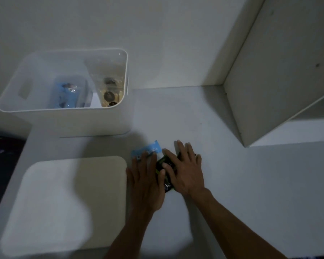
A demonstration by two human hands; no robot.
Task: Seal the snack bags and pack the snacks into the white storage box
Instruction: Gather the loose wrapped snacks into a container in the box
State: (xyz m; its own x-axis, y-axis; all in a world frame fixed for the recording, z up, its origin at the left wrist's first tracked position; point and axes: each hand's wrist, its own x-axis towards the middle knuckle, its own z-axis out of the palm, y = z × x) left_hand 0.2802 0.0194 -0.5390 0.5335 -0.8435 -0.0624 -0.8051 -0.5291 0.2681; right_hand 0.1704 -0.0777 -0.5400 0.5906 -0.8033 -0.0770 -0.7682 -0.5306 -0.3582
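Both flat, the left hand [145, 181] and right hand [183, 170] press a dark snack bag [166, 166] at lower centre; sealing seems underway, then boxing in the white storage box [94, 121].

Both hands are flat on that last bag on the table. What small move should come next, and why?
Probably run the left hand and right hand along the bag's blue strip to press it shut: the snack bag lies flat under them, while the white storage box already holds two bags.

Home room: white desk [232, 184], shelf unit [281, 71], plain wall [120, 21].
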